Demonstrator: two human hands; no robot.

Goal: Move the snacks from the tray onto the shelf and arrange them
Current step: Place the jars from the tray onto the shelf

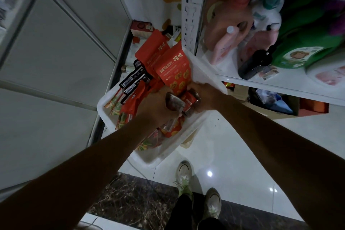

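**Both hands in the snack tray beside the shelf**

The white tray (203,73) sits tilted, its far corner just beside the shelf (188,15). It is still full of snacks. Two tall red pouches (175,67) stand at the tray's far end, and black-and-white packets (133,78) lie along its left side.

Over the tray's middle, the left hand (155,106) has its fingers curled round a dark clear-wrapped packet (174,101). The right hand (203,99) is touching it, with fingers clamped on a second small packet (194,97) at the foot of the nearer pouch (I cannot tell if the two packets are joined).

Right of the tray, the shelf board holds pink bottles (224,46), a black bottle (255,63) and a green bag (302,43). The person's shoes (184,175) stand on the floor on the near side of the tray.
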